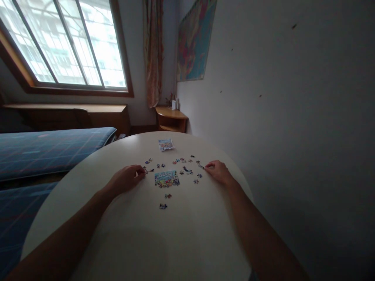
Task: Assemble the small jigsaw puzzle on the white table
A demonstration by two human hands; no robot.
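A partly joined jigsaw block [166, 178] lies in the middle of the round white table [146, 234]. Loose puzzle pieces [183, 164] are scattered behind and beside it, and two more pieces [163, 205] lie in front. My left hand [127, 177] rests on the table left of the block, fingers curled, its fingertips at small pieces near its tip. My right hand [218, 171] lies to the right, its fingers pinched at a loose piece [202, 166]. Whether either hand grips a piece is too small to see.
A small picture card [166, 144] lies at the table's far edge. A bed with a blue cover [43, 150] stands to the left, a wooden corner shelf [171, 119] behind the table, a map [195, 37] on the right wall, and a window [64, 43].
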